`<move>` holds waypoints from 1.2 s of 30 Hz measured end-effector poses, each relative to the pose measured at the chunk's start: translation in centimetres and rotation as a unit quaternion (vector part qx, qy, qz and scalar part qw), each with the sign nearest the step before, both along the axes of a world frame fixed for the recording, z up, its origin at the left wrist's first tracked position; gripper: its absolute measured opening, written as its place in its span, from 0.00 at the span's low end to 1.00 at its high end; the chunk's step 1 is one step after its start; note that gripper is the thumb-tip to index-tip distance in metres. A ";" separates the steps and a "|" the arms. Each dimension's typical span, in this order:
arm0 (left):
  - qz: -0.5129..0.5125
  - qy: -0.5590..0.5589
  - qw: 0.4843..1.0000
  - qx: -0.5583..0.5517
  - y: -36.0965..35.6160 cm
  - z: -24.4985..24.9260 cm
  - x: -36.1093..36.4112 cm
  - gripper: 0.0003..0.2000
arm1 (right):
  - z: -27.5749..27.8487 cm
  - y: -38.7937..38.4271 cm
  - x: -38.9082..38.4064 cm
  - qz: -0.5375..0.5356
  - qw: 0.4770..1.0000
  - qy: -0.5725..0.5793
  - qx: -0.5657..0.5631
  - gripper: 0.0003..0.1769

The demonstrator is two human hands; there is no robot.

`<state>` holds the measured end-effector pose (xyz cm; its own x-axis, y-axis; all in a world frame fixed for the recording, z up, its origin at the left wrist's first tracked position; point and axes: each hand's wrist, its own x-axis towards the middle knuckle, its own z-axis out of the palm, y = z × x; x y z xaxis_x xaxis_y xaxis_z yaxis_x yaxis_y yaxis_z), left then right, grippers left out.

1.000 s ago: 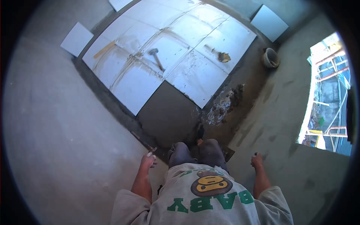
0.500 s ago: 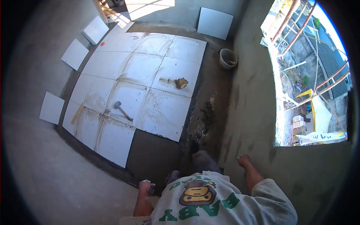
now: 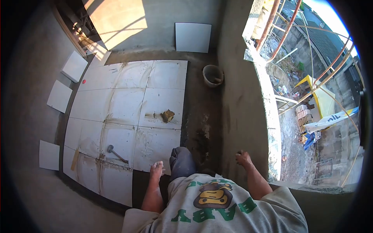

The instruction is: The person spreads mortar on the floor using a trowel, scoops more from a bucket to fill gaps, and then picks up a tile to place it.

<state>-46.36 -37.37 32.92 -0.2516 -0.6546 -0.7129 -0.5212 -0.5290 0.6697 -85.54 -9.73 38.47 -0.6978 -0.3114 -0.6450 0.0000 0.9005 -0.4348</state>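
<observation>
My left hand (image 3: 157,169) is low in front of my body, beside my bent knee, its dusty fingers loosely curled and apart with nothing visible in them. Out to the right, my right hand (image 3: 243,158) hangs near the plastered wall, fingers slightly spread and nothing seen in them. White tiles (image 3: 157,145) cover much of the floor. On them lie a mallet (image 3: 117,154), a clump of yellowish-brown material (image 3: 168,116) and a wooden strip (image 3: 75,159).
A bucket (image 3: 213,75) stands by the right wall (image 3: 244,101). Loose tiles (image 3: 193,37) lean at the far wall and along the left wall (image 3: 49,155). At the right is a large opening with a rough ledge (image 3: 274,136) and metal bars outside. A doorway is at the upper left.
The view has shifted, so the floor and bucket appear lower and further left. My leg has come forward over the tiles' edge. Both hands appear higher in view, my left beside the knee.
</observation>
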 end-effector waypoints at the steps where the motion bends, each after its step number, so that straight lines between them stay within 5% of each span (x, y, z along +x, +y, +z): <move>1: -0.012 -0.003 1.000 0.013 -0.8 -1.5 -0.3 0.23 | -0.5 -0.3 -0.4 -0.008 1.000 0.000 -0.001 0.18; 5: -0.066 -0.093 0.992 0.046 -3.3 -4.4 -1.9 0.22 | -3.4 -1.0 -1.5 -0.052 0.996 -0.062 0.045 0.21; 9: -0.061 -0.129 0.987 0.068 -7.2 -17.1 0.7 0.23 | -11.0 0.2 -4.1 -0.029 0.991 -0.051 0.124 0.21; 11: -0.029 -0.128 0.988 0.079 -8.7 -15.6 -3.9 0.24 | -8.3 -2.3 -7.4 0.070 0.982 -0.069 0.162 0.19; 13: 0.062 -0.088 0.986 0.130 -11.9 -3.9 -11.2 0.24 | -8.1 -3.6 -10.6 0.169 0.961 -0.097 0.195 0.18; 15: 0.062 -0.067 0.988 0.122 -15.7 -3.9 -15.4 0.22 | -12.9 -4.3 -15.9 0.294 0.946 -0.054 0.124 0.17; 17: 0.012 -0.042 0.995 0.088 -19.9 -4.2 -18.1 0.20 | -4.2 -15.4 -18.3 0.017 0.985 -0.056 0.163 0.17; 22: 0.001 -0.002 1.000 0.006 -31.1 -0.5 -25.8 0.22 | 0.4 -30.8 -23.9 -0.052 0.998 0.002 -0.037 0.16; 25: 0.065 0.025 0.997 -0.025 -34.7 0.2 -27.5 0.24 | 1.2 -37.8 -26.5 0.007 0.997 -0.006 -0.075 0.16; 27: 0.099 0.024 0.995 -0.022 -35.8 -0.4 -27.4 0.25 | 0.7 -41.2 -28.6 0.062 0.996 -0.049 0.027 0.16; 34: 0.299 -0.167 0.926 0.158 -27.3 -2.9 -23.0 0.24 | -14.2 -51.0 -43.3 0.199 0.945 -0.147 0.214 0.18; 36: 0.305 -0.234 0.889 0.247 -24.6 -0.5 -23.7 0.16 | -15.4 -56.4 -47.5 0.523 0.832 0.083 0.166 0.18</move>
<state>-70.03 -61.98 32.39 0.4430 -0.1448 -0.8848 -0.1960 -0.9786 0.0620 -133.01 -66.11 23.10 -0.2457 -0.6280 -0.7385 -0.8944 0.4406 -0.0771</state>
